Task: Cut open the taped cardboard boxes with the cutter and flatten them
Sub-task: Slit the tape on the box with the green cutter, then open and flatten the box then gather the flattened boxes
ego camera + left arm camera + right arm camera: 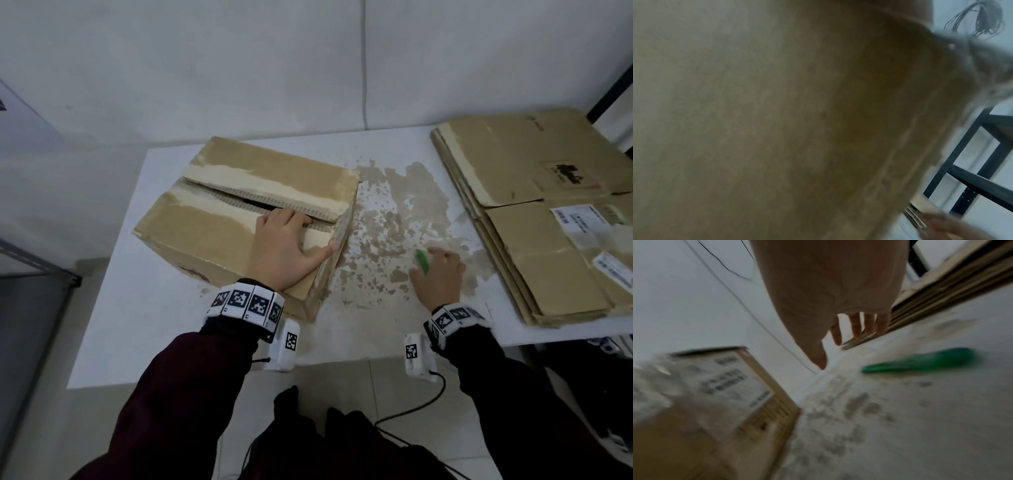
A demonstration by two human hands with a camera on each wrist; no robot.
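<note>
A cardboard box (pixel 239 192) stands on the white table (pixel 164 329), its top seam slit open along the middle. My left hand (pixel 284 240) lies on the near top flap. Its fingers hook into the slit over the flap's edge and the thumb stretches along the box's right edge. The left wrist view is filled by blurred cardboard of the box (pixel 777 113). A green cutter (pixel 422 262) lies on the table right of the box. My right hand (pixel 440 277) hovers over it with fingers spread. In the right wrist view the cutter (pixel 920 361) lies apart from that hand (pixel 836 344).
A stack of flattened boxes (pixel 534 219) covers the table's right side. Torn paper residue (pixel 387 219) marks the table between box and stack. A black shelf frame (pixel 972 178) stands beyond the table, a grey metal rack (pixel 34 267) at the left.
</note>
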